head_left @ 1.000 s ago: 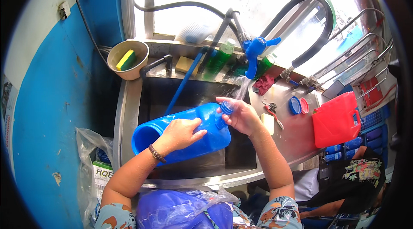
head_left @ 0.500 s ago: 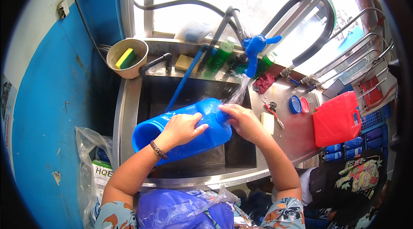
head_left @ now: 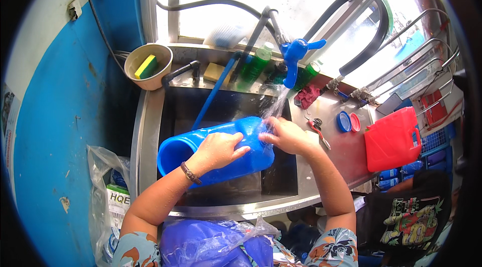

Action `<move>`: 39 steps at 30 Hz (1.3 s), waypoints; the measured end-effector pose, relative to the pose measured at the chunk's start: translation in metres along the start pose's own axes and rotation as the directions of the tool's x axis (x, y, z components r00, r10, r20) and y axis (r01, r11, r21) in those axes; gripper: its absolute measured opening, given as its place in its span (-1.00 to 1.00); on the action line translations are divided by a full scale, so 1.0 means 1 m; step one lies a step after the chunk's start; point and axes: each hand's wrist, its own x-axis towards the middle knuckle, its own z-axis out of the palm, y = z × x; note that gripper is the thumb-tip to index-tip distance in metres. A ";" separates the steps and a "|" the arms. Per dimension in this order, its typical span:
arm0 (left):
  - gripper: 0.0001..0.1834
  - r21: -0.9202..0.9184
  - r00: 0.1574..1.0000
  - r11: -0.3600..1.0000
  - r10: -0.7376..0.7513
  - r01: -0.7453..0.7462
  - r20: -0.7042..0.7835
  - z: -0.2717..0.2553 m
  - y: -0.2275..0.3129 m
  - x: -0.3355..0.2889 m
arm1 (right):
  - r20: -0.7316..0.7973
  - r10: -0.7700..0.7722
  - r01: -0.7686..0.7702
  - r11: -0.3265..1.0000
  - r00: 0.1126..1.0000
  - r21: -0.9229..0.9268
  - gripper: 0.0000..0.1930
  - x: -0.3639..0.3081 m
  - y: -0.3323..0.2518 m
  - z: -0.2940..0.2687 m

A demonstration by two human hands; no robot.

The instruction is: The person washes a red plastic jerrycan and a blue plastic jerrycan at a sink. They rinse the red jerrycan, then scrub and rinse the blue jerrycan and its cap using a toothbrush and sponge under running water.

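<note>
A large blue plastic jug (head_left: 201, 147) lies on its side over the steel sink (head_left: 150, 131). My left hand (head_left: 217, 150) presses flat on its upper side. My right hand (head_left: 285, 135) holds the jug's neck end, where water streams down from the blue tap (head_left: 296, 56). The jug's base points toward the left.
A beige bowl with a yellow-green sponge (head_left: 147, 66) sits at the sink's back left. Green bottles (head_left: 255, 65) stand behind the basin. On the right counter lie a red jug (head_left: 391, 139), blue and red caps (head_left: 349, 122) and scissors (head_left: 316, 127). A plastic bag (head_left: 108, 202) hangs lower left.
The jug has dropped slightly and swung, its neck now right under the stream. My right hand stays at the neck; my left hand shifted along the jug's side.
</note>
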 end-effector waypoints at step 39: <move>-0.45 0.410 0.960 0.871 0.278 -0.270 0.042 0.031 0.033 0.077 | -0.315 -0.129 0.188 0.968 0.940 0.165 -0.61 -0.074 0.073 0.042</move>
